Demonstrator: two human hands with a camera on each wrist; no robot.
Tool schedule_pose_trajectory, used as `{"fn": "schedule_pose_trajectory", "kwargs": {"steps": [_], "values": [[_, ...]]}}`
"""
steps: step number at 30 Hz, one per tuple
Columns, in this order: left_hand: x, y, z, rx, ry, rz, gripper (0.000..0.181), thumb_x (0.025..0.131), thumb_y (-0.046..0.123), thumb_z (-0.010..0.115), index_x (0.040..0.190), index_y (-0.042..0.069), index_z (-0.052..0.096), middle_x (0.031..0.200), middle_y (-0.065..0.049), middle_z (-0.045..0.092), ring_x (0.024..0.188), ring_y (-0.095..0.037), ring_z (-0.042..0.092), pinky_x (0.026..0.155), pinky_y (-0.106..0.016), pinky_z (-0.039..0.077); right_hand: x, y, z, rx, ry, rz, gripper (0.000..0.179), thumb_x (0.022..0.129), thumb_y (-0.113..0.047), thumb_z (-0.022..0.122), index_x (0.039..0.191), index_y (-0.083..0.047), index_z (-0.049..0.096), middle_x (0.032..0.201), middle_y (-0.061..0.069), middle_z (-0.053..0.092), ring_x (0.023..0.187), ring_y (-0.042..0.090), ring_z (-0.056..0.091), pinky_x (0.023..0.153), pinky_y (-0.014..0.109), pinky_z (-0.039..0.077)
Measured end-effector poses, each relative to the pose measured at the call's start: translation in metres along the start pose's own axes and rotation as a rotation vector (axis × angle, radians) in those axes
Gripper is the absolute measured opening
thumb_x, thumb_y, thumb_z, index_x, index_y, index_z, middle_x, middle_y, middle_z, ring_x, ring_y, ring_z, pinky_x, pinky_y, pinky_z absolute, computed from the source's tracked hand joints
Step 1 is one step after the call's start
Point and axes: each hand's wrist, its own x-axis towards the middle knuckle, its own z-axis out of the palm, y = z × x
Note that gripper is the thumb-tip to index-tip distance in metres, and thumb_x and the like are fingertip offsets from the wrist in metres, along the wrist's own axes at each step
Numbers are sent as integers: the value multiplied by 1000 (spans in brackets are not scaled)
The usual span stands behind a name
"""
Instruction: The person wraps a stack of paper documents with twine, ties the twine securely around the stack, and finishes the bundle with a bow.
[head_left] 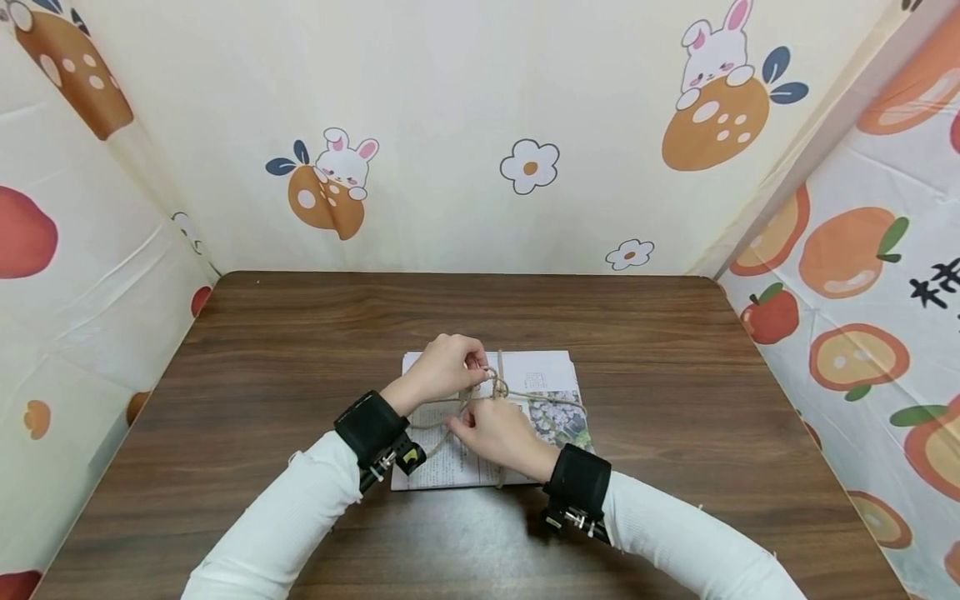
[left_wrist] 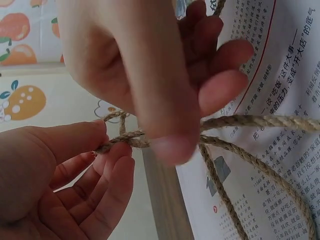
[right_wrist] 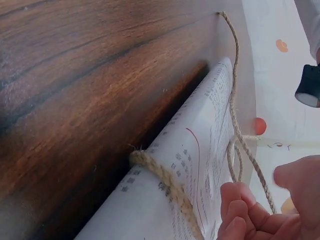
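Observation:
A paper stack (head_left: pixel 442 467) printed with text and a flower picture lies near the table's middle. Brown twine (head_left: pixel 551 400) crosses it and meets in a knot (head_left: pixel 500 387) near its centre. My left hand (head_left: pixel 444 365) pinches a small twine loop (left_wrist: pixel 114 117) at the knot between thumb and fingers. Close below it is my right hand (head_left: pixel 504 432), its fingers (left_wrist: pixel 220 60) curled and its thumb crossing in front of the strands in the left wrist view. In the right wrist view, strands reach these fingers; whether they hold any is hidden. A twine tail (right_wrist: pixel 235 65) hangs toward the stack's left side.
The dark wooden table (head_left: pixel 262 400) extends around the stack. A pale wall (head_left: pixel 450 67) with rabbit and flower prints stands behind it, and printed sheets (head_left: pixel 862 292) flank both sides. Each wrist wears a black band (head_left: pixel 372 427) with a small camera.

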Motion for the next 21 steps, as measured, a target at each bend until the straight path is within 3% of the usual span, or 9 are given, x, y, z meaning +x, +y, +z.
{"fn": "schedule_pose_trajectory", "kwargs": {"steps": [7,21], "values": [[0,-1,1,-4,8,4,6,81,14,69,77,13,64,69,4,59,56,-7,50,53,-21,37,0,5,2,18,33,-3,37,86,-19,60,53,-17,42,46,-11,31,41,4,30,42,19,23],[-2,-1,0,-23,8,14,6,81,13,69,78,13,64,69,4,60,55,-7,51,51,-21,38,1,6,2,81,44,45,26,84,-12,58,59,-15,49,48,-9,33,41,5,31,41,19,22]]}}
